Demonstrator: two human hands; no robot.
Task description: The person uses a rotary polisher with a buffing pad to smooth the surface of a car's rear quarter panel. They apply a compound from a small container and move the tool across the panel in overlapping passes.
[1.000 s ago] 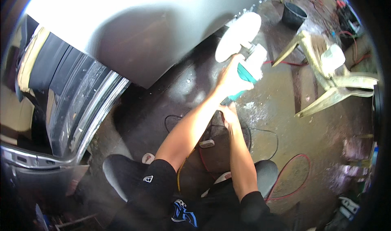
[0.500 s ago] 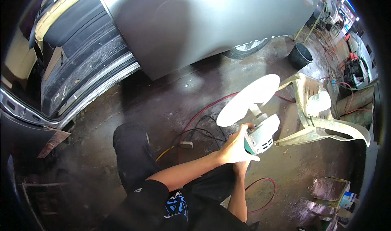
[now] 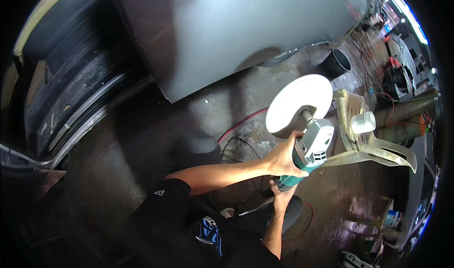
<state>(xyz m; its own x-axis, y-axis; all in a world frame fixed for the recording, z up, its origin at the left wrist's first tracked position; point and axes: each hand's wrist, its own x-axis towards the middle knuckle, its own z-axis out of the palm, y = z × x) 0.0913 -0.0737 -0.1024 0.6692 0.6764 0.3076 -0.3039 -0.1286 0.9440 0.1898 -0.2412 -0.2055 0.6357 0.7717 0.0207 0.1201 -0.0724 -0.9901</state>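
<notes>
Both of my hands are closed around a green and grey electric polisher. My left hand wraps the body just behind the grey gear head. Farther back, my right hand grips the dark rear end. A large round white pad sits on the polisher's spindle, tilted and held up in the air, apart from the car panel. Ahead of me stands the smooth grey car panel, its lower edge above the floor. Beside the pad, a white tub rests on a worn, pale plastic chair.
An open car doorway with a dark sill lies at the left. A black bucket stands beyond the pad. A red hose and dark cable cross the floor. At lower right is a small stand with a blue-labelled can.
The polisher has moved slightly right, and its pad now faces me more. More of the green body and my right hand's grip shows. The view has shifted and my knees have moved.
</notes>
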